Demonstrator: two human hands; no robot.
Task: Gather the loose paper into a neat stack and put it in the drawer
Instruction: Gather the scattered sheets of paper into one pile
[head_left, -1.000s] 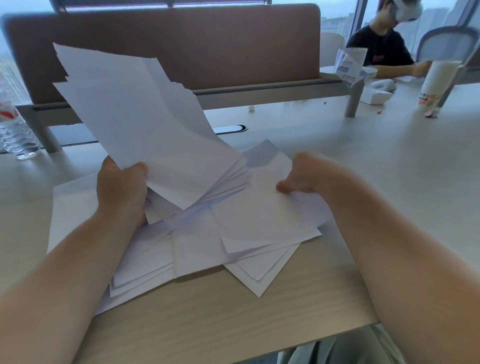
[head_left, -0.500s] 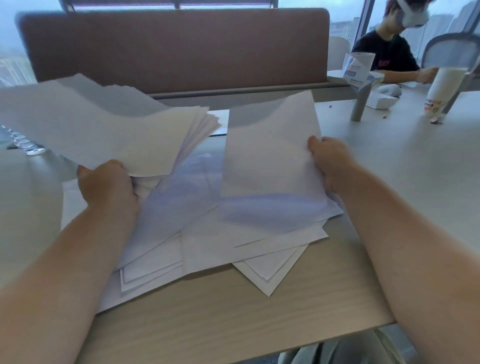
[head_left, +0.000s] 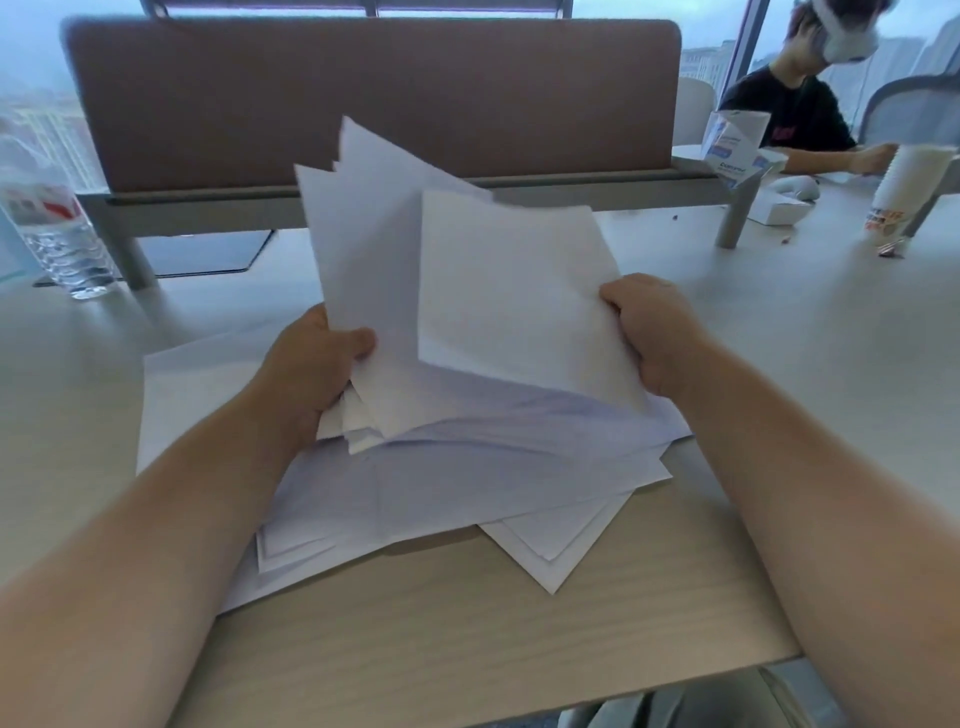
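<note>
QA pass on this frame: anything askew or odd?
Yes. The held sheets between left hand and right hand are fanned, corners misaligned. The pile on the desk is splayed, one corner jutting toward the desk's near edge. No damage visible.

1. Only one view: a wide-angle camera on the person's head, facing forward and down across the table (head_left: 779, 364).
2. It sits close; both forearms enter from the near corners.
3. Far ahead it reaches the divider panel (head_left: 374, 98) and windows; straight lines bow near the frame edges.
</note>
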